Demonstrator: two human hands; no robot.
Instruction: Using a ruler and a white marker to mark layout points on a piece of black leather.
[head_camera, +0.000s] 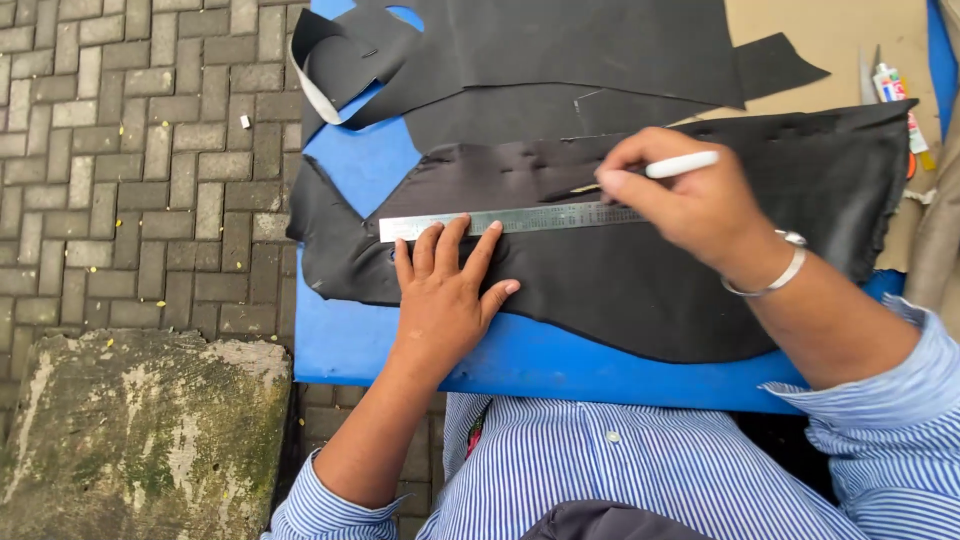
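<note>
on a blue table over brick paving, the flat, spread left hand pins a steel ruler to black leather; the right hand is pinched on a white pen.

Soft, even daylight fills the view, bright but without hard shadows. The black leather sheet shows a dull grey sheen. The picture is sharp overall, with slight bending of the paving lines at the left edge.
</note>
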